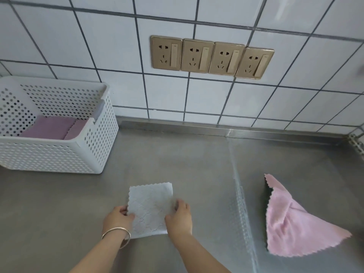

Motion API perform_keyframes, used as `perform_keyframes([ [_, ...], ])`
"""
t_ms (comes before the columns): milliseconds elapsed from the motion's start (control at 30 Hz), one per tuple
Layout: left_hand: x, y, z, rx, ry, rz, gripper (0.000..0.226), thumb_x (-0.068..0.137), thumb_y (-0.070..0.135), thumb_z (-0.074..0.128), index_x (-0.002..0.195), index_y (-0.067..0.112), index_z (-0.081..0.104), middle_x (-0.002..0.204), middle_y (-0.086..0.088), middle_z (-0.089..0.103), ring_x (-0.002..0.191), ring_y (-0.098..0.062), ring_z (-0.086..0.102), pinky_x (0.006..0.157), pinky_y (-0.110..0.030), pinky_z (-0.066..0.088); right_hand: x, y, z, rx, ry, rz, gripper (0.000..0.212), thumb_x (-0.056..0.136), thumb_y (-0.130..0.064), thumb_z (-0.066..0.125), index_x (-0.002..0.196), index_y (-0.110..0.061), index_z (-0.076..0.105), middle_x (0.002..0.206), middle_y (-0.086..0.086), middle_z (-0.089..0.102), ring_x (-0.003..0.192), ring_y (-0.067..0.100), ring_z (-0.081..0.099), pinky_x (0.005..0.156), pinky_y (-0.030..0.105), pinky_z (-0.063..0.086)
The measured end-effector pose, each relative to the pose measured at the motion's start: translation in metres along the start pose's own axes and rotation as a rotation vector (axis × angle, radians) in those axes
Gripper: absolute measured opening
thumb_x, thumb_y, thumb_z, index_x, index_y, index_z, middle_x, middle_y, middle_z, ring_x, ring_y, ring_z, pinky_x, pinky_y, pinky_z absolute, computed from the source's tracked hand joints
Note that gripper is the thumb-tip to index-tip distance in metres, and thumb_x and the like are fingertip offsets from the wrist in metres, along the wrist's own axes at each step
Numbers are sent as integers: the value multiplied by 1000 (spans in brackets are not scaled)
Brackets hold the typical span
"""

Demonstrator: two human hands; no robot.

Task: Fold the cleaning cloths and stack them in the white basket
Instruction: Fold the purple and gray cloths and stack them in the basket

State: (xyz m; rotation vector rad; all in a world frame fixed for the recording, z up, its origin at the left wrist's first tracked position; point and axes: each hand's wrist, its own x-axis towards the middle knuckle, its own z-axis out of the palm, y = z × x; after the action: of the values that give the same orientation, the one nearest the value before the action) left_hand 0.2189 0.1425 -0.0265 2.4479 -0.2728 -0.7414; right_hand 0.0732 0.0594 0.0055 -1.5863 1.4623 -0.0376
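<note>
Brushed stainless-steel counter (197,158), backed by a white tiled wall (295,99) with dark grout, on which a row of four gold-coloured socket plates (211,57) is mounted. At the counter's left rear stands one white perforated plastic basket (59,154); inside it lie what appear to be two folded mauve cloths (49,128), side by side or overlapping, the exact count uncertain from this angle. At right, well apart from the basket, lies one unfolded pink microfibre cloth (291,229) with a zigzag edge, rumpled over something dark that is mostly hidden. At centre front lies one pale, patterned white cloth (150,205), flat on the steel in a roughly square shape. The person's left hand (118,216), with a thin metal bangle (117,233) at the wrist, pinches the cloth's left edge, fingers closed on the fabric; the right hand (180,215) does the same at the right edge, fingers curled down onto it.

Judged risks: the smooth steel offers little friction, so the white cloth may slide and the next fold land askew; a loose pinch at either edge could let the layers splay during the carry to the basket; a crooked placement could disturb the mauve cloths already inside.
</note>
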Motion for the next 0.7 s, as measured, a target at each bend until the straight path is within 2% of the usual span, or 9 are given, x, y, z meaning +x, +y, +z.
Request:
perform_keyframes([
  [167, -20, -10, -4, -184, -130, -98, 32, 69, 24, 73, 96, 8, 72, 87, -10, 72, 89, -28, 65, 86, -36, 48, -5, 10, -13, 150, -149, 185, 38, 78, -15, 50, 116, -12, 57, 103, 2, 64, 86, 16, 55, 71, 24, 45],
  [233, -21, -12, -14, -249, -114, -110, 27, 66, 32, 70, 83, 12, 68, 78, -7, 67, 88, -29, 65, 83, -36, 47, -8, 7, -15, 347, -289, 261, 34, 68, -13, 57, 100, -1, 62, 86, 13, 66, 67, 18, 54, 58, 23, 44],
  [333, -30, 0, -46, -301, -71, -29, 9, 85, 23, 63, 81, 16, 59, 81, -5, 60, 83, -26, 58, 73, -29, 40, -21, -14, -21, 682, -461, 365, 16, 83, -1, 62, 96, 9, 60, 68, 13, 61, 55, 21, 52, 42, 23, 44],
  [400, -35, 9, -75, -370, -71, 53, 12, 88, 21, 61, 77, 19, 57, 79, -1, 60, 77, -19, 52, 67, -26, 38, -35, -38, -27, 752, -537, 295, 17, 89, -2, 55, 99, 9, 62, 73, 14, 70, 69, 26, 59, 62, 36, 52],
  [467, -37, 19, -117, -438, -52, 164, 16, 87, 21, 63, 73, 23, 56, 68, 9, 58, 67, -11, 49, 58, -15, 37, -50, -77, -31, 745, -593, 169, 18, 90, -6, 53, 99, 4, 65, 80, 14, 74, 81, 28, 60, 93, 52, 43],
  [500, -38, 25, -141, -458, -33, 230, 16, 85, 22, 65, 72, 24, 56, 60, 12, 57, 62, -7, 47, 56, -11, 37, -57, -100, -33, 735, -609, 111, 19, 88, -9, 55, 99, 3, 66, 86, 15, 74, 84, 28, 61, 97, 52, 39],
  [567, -37, 42, -193, -489, 42, 381, 15, 79, 23, 71, 73, 24, 58, 56, 16, 61, 56, -1, 50, 55, -6, 38, -71, -150, -36, 736, -639, -9, 28, 77, -12, 67, 100, 4, 67, 93, 17, 73, 81, 28, 63, 82, 42, 45],
  [633, -25, 59, -249, -521, 153, 500, 18, 78, 18, 73, 78, 27, 57, 64, 13, 66, 62, 7, 58, 59, -2, 40, -82, -204, -31, 732, -657, -145, 36, 69, -14, 72, 98, 5, 65, 79, 15, 71, 66, 22, 61, 58, 28, 40],
  [700, -4, 75, -300, -501, 259, 591, 21, 77, 24, 71, 82, 31, 52, 71, 12, 68, 70, 9, 61, 62, 0, 40, -90, -258, -24, 757, -647, -252, 30, 72, -16, 62, 98, 1, 62, 63, 4, 66, 45, 10, 55, 41, 18, 33],
])
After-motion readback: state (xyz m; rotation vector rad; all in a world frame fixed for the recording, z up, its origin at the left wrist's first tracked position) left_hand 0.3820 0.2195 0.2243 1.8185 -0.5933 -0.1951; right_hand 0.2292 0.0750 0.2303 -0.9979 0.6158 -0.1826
